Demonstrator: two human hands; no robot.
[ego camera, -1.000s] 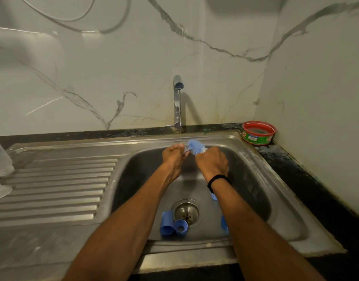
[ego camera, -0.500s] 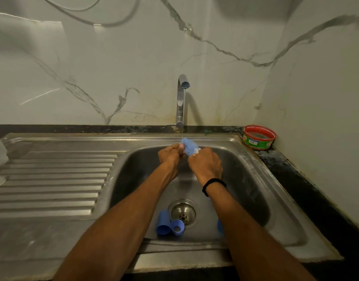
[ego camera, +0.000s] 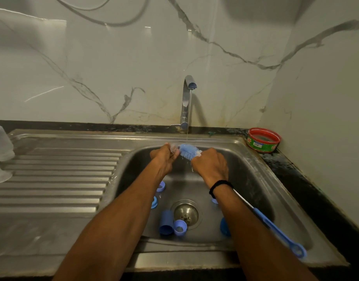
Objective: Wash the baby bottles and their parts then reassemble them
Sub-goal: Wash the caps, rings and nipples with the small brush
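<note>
Currently, at the steel sink's (ego camera: 134,138) back edge, a small clear bottle part (ego camera: 172,147) pinched in the left hand (ego camera: 164,159) is scrubbed with a blue bristled brush (ego camera: 188,152) gripped in the right hand (ego camera: 210,166); rinsing seems due next.

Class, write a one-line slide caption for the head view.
Under the running tap, the right hand holds a blue brush against a clear part in the left hand.

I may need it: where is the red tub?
Head view: the red tub sits on the counter by the sink's back right corner, beside the wall.
</note>
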